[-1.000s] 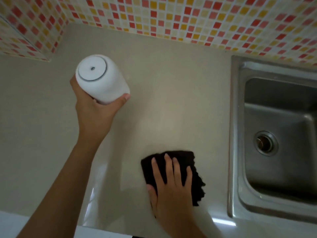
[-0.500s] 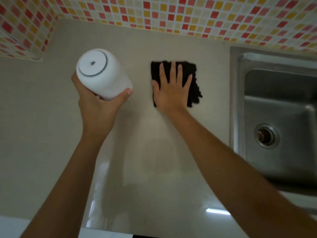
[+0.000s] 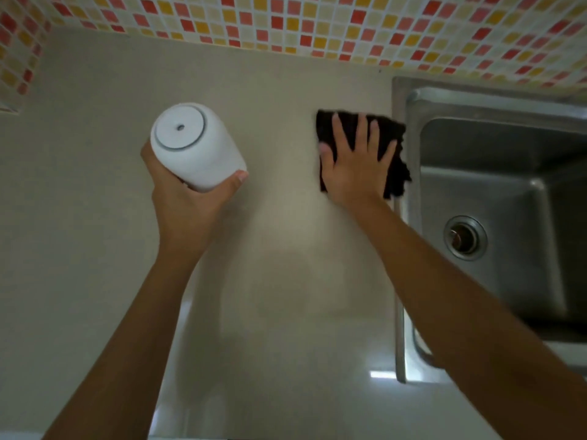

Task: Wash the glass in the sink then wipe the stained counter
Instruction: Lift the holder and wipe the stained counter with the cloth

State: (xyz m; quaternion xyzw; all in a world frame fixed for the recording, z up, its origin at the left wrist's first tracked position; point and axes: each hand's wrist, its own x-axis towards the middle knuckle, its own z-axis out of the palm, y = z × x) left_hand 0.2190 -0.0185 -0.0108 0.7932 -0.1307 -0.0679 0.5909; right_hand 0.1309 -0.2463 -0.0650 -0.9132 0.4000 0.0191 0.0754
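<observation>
My left hand point(image 3: 187, 201) grips a white cylindrical container point(image 3: 193, 146) and holds it lifted above the beige counter point(image 3: 270, 249). My right hand point(image 3: 357, 163) lies flat with spread fingers on a black cloth point(image 3: 392, 150), pressing it onto the counter right beside the sink's left rim. The steel sink point(image 3: 495, 192) at the right shows only its drain point(image 3: 465, 238); no glass is in view.
A mosaic tile wall point(image 3: 317, 23) in red, orange and cream runs along the back and the left corner. The sink rim point(image 3: 399, 281) forms a raised metal edge next to the cloth. The counter's front edge is near the bottom of the view.
My right hand slid the black cloth from the counter's front to the back, then rightward up to the sink rim. The left hand kept holding the white container in about the same place.
</observation>
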